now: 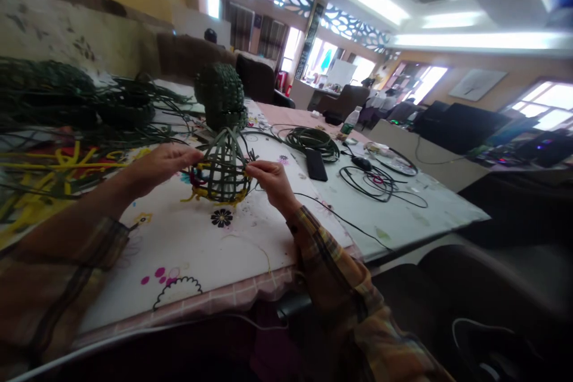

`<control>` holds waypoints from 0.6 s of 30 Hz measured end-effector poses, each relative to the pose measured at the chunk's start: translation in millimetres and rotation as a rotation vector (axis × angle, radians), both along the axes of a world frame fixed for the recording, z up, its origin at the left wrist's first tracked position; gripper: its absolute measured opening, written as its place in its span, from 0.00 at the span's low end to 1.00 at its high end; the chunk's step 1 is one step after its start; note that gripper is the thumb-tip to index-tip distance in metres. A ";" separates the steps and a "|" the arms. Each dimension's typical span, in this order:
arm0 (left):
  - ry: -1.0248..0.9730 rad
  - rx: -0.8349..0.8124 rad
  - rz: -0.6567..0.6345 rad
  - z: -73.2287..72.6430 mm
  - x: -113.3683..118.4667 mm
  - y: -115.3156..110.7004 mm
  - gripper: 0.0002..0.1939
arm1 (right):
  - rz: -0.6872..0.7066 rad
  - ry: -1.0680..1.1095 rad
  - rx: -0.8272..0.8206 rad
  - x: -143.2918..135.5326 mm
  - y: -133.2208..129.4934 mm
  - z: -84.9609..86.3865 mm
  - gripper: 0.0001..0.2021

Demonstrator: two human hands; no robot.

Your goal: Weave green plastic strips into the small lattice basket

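Observation:
A small, openwork woven basket (pixel 220 177) of dark green strips stands on the white patterned tablecloth in front of me. Its strips draw together toward the top, and yellow ties show round its lower edge, with a bit of red at the left. My left hand (pixel 163 168) is closed at the basket's left side, thumb and fingers together at its rim. On the opposite side, my right hand (pixel 271 181) pinches the edge of the basket between thumb and fingers. Exactly which strip each hand grips is too small to tell.
Stacked green woven baskets (pixel 220 92) stand behind. Yellow strips (pixel 67 170) and dark green strips (pixel 120 101) heap at the left. Right of me lie a green coil (pixel 313 142), a black phone (pixel 316 165), a loose cable coil (pixel 369 183) and a bottle (pixel 350 120).

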State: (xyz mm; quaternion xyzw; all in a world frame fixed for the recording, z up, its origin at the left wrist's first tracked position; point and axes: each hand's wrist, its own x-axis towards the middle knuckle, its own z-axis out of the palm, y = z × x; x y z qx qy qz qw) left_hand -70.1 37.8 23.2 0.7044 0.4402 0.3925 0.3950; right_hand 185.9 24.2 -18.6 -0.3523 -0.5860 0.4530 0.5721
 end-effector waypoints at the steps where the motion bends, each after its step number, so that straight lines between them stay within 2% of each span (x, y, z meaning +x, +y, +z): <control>1: 0.021 0.014 0.007 -1.6 -0.4 -0.5 0.29 | -0.014 0.015 -0.018 0.6 0.1 1.1 0.09; 8: -0.073 0.295 0.172 -19.4 6.6 -1.6 0.24 | -0.039 0.100 -0.069 3.2 -1.0 4.6 0.11; 12: -0.202 0.398 0.451 -28.6 2.3 -2.1 0.20 | -0.068 0.167 -0.141 12.0 3.4 5.3 0.13; 13: -0.211 0.405 0.483 -30.2 3.1 -2.8 0.17 | -0.070 0.192 -0.156 13.9 4.7 5.7 0.13; 14: -0.206 0.410 0.478 -31.7 5.2 -3.6 0.16 | -0.072 0.219 -0.166 15.4 6.0 6.2 0.13; 16: -0.175 0.396 0.387 -34.8 13.2 -4.5 0.15 | -0.082 0.255 -0.181 16.7 8.1 7.3 0.12; 18: -0.179 0.356 0.299 -38.8 23.5 -3.5 0.19 | -0.105 0.275 -0.199 15.8 9.5 8.1 0.11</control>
